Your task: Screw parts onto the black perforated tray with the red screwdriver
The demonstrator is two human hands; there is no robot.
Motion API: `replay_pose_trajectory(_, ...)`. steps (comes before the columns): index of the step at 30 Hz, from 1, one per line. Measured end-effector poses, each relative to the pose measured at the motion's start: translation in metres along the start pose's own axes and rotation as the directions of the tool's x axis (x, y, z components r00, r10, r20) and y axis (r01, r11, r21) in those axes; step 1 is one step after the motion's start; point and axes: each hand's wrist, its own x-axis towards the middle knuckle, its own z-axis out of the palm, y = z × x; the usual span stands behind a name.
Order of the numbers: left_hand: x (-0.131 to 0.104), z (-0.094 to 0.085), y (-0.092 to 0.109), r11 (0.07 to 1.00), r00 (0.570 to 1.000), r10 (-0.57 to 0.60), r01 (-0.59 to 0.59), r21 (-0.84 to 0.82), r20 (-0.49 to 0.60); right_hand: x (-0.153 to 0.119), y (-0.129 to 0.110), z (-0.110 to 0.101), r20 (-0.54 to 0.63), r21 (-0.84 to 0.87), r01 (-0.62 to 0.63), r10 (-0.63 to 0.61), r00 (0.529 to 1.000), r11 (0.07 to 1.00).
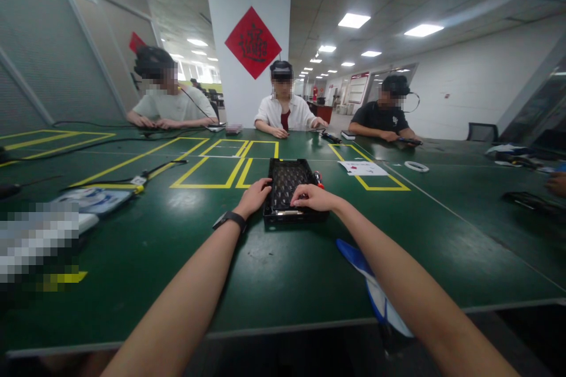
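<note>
A black tray [287,175] with rows of small hollows lies on the green table in front of me. My left hand [257,195] rests against its left side, fingers at the rim and a dark band on the wrist. Over the tray's near right part is my right hand [308,197], its fingertips brought together low over the hollows; what they hold, if anything, is too small to tell. A silvery strip [287,212] runs along the tray's near edge. Just past the right rim sits a red and black item [318,179], partly hidden.
Yellow tape outlines mark the green table [274,271]. A paper sheet [362,168] and a white ring [416,167] lie to the right. A blue and white object [375,288] overhangs the front edge under my right forearm. Three people sit across; cables lie left.
</note>
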Motion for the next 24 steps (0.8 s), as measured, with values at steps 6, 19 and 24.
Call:
replay_pose_trajectory(6, -0.001, -0.001, 0.001, 1.000, 1.000, 0.007, -0.007, -0.018, -0.001, -0.005, -0.004, -0.008, 0.001, 0.073, 0.037, -0.038, 0.999, 0.997)
replay_pose_trajectory(19, -0.001, 0.000, -0.002, 1.000, 1.000, 0.021, -0.021, -0.006, 0.009, -0.005, -0.001, -0.006, 0.039, 0.064, 0.069, -0.071, 0.997, 0.996)
replay_pose_trajectory(24, 0.001, 0.001, -0.004, 1.000, 1.000, 0.020, -0.020, -0.018, 0.004, -0.004, 0.004, -0.006, 0.033, 0.066, 0.101, -0.104, 0.994, 0.993)
